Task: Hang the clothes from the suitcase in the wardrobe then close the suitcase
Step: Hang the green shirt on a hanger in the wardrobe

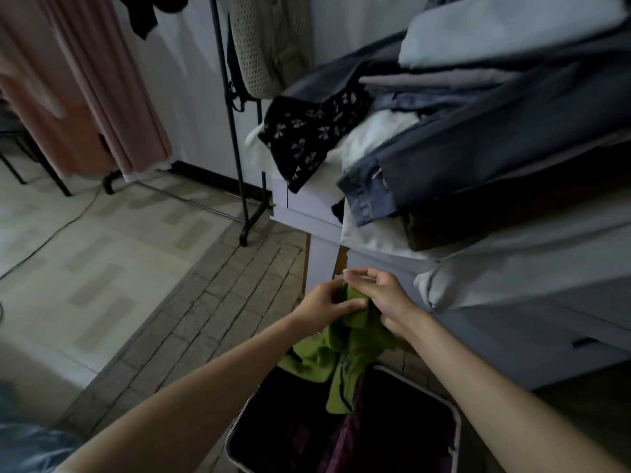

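Note:
A green garment [338,356] hangs in the air above the open suitcase [454,418] at the bottom middle. My left hand [324,303] grips its top edge from the left, thumb pressed on the cloth. My right hand [382,297] holds the same top edge from the right, with fingers curled over it. The garment's lower part trails down into the suitcase, where a dark maroon cloth [345,442] lies. A black clothes rack [235,131] stands at the back, with a cream knit piece [269,46] hanging from it.
A white surface [512,268] on the right carries a pile of clothes: grey-blue denim [461,158], a black patterned piece [307,134] and white fabric. A pink curtain [78,97] hangs at the left. A cable [51,240] runs over the tiled floor.

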